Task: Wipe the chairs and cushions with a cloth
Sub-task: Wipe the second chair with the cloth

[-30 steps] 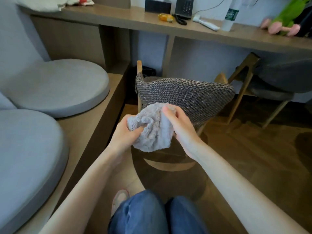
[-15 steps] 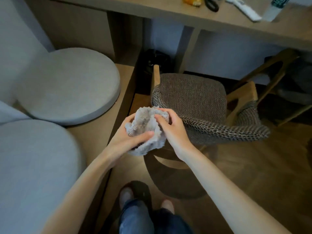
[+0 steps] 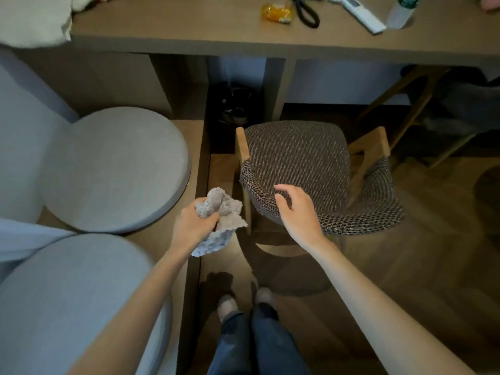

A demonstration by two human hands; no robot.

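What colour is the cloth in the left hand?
Light grey: the cloth is fluffy; the head view shows it best.

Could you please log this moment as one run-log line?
left hand: grips grey cloth | right hand: open by woven chair backrest | wiping: not yet started

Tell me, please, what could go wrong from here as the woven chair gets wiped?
1. The cloth is bunched in the left hand, so only a small patch may touch the chair and spots could be missed.
2. Its fluffy pile might snag on the open weave of the backrest near the right hand.
3. If the chair is pulled, its wooden post could knock the raised platform close beside it.
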